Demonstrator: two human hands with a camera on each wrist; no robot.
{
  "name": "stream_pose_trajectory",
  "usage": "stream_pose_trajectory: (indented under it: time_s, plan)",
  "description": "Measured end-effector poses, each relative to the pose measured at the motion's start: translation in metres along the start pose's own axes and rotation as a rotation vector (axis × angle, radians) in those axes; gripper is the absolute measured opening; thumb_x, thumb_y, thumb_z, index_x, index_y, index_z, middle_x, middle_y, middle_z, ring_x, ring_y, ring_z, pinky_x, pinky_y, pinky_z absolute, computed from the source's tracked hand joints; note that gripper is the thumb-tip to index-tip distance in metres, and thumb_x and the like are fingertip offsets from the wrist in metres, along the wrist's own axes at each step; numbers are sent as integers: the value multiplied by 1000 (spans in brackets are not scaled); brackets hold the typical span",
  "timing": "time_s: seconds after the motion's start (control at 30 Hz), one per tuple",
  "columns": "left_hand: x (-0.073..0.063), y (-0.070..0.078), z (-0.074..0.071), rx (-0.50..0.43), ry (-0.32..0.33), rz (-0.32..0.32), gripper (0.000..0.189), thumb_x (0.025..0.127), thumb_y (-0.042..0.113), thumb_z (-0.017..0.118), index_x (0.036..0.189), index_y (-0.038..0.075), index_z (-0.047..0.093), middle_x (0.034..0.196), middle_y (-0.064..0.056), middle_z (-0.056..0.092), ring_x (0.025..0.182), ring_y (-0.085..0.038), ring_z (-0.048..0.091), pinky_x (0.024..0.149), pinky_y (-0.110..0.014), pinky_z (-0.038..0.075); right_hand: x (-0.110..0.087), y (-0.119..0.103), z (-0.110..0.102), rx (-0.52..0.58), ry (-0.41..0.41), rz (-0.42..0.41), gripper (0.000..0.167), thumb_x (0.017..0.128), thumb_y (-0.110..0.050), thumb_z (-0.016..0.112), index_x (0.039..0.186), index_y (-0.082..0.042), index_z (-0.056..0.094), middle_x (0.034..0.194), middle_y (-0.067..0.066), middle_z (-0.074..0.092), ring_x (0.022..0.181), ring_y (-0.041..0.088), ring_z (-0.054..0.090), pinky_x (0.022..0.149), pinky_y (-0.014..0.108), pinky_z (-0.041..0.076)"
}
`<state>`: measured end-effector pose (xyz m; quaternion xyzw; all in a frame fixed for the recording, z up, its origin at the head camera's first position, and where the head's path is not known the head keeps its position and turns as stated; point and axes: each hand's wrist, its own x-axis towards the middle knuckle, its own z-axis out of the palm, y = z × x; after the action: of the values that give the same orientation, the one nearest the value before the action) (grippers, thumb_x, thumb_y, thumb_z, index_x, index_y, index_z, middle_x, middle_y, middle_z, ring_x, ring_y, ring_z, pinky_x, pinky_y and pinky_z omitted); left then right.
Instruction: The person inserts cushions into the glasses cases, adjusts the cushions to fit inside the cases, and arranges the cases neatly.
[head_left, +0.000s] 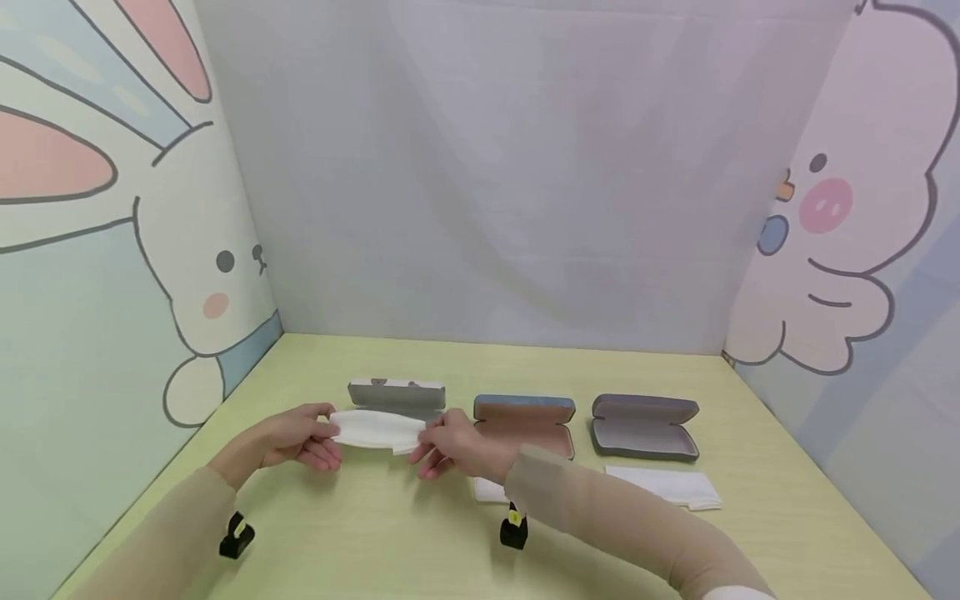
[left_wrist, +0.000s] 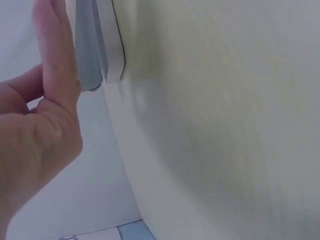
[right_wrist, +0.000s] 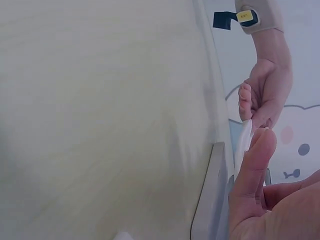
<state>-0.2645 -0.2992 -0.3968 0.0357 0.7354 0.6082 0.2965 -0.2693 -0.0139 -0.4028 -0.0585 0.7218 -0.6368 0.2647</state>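
A folded white cloth (head_left: 378,430) is stretched level between two hands, above the table and in front of an open glasses case (head_left: 397,393) with a grey lining. My left hand (head_left: 300,435) pinches its left end between thumb and fingers. The opposite end is pinched by my right hand (head_left: 461,446), whose lower fingers hang beneath. The cloth covers much of that case's base in the head view. In the right wrist view the cloth (right_wrist: 243,140) appears edge-on between both hands. The case's pale edge (left_wrist: 114,50) shows beyond the fingers in the left wrist view.
An open blue glasses case (head_left: 525,408) with a brownish-pink lining stands in the middle, and an open grey one (head_left: 645,425) at the right. One folded white cloth (head_left: 663,486) lies before the grey case. Another (head_left: 489,490) is partly hidden under my right forearm.
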Motion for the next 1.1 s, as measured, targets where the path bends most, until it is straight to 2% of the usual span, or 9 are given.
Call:
stream_pose_trajectory:
  time_s: [0.17, 0.3, 0.43, 0.5, 0.7, 0.93, 1.1]
  plan:
    - [18, 7, -3, -11, 15, -14, 27, 104, 10, 37, 123, -1, 21, 78, -9, 73, 69, -17, 73, 67, -30, 62, 10, -3, -2, -1, 68, -11, 9, 95, -3, 52, 90, -6, 45, 75, 18, 71, 42, 15, 59, 42, 27, 55]
    - [31, 5, -2, -11, 42, -32, 38, 104, 10, 38, 131, -5, 16, 79, -9, 73, 70, -17, 73, 67, -30, 62, 17, 3, -1, -21, 137, -6, 4, 96, -3, 50, 97, -4, 46, 74, 17, 70, 41, 16, 58, 42, 29, 55]
    - [40, 4, -2, -21, 68, -42, 49, 103, 11, 40, 138, -7, 10, 80, -10, 73, 70, -17, 73, 67, -30, 62, 23, 7, -1, -47, 189, -9, 9, 96, -3, 49, 105, -1, 47, 74, 19, 70, 41, 16, 57, 42, 30, 56]
    - [43, 3, -1, -25, 82, -47, 48, 103, 10, 40, 138, -6, 11, 80, -11, 73, 69, -17, 73, 66, -30, 62, 25, 8, -1, -59, 194, -11, 10, 96, -3, 49, 106, 0, 47, 73, 19, 70, 41, 15, 57, 42, 30, 56]
    - [47, -1, 1, -23, 102, -57, 39, 103, 8, 40, 132, -7, 18, 78, -10, 73, 67, -17, 72, 65, -30, 62, 27, 8, -3, -86, 196, -11, 14, 95, 0, 49, 109, 1, 47, 69, 17, 68, 40, 16, 57, 43, 30, 56]
    - [49, 2, 8, 67, 160, -59, 55, 101, 6, 41, 141, -15, 9, 70, -6, 70, 58, -12, 69, 57, -26, 61, 27, 8, -2, -124, 213, 5, 7, 94, 2, 49, 100, 1, 50, 61, 12, 63, 39, 15, 55, 40, 28, 55]
    - [49, 5, 15, 135, 195, -54, 57, 101, 5, 40, 141, -18, 8, 66, -5, 69, 54, -11, 67, 52, -24, 59, 27, 9, -2, -142, 218, 11, 3, 94, 0, 48, 92, -1, 49, 58, 10, 61, 39, 14, 54, 40, 28, 54]
